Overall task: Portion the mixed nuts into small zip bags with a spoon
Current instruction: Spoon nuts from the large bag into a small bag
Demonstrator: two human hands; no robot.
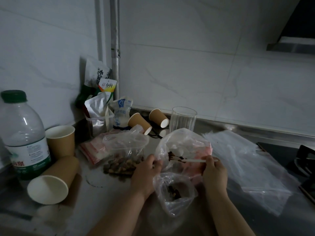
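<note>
My right hand (214, 171) pinches the handle of a white plastic spoon (196, 161). Its bowl, loaded with dark nuts, pokes into the mouth of a crumpled clear bag (180, 143). My left hand (146, 172) grips that bag's edge on the left side. In front of my hands lies a small clear bag (173, 193) holding a few nuts. A bigger clear bag of mixed nuts (124, 160) rests to the left of my left hand. Red-striped zip bags (92, 150) lie behind it.
A water bottle (23, 133) stands at the left with paper cups (51, 183) beside it, some tipped over. Snack packets (100, 92), a glass (183, 119) and more cups (158, 117) line the wall. A pile of clear bags (247, 166) covers the right; a dark stove (293, 157) is beyond.
</note>
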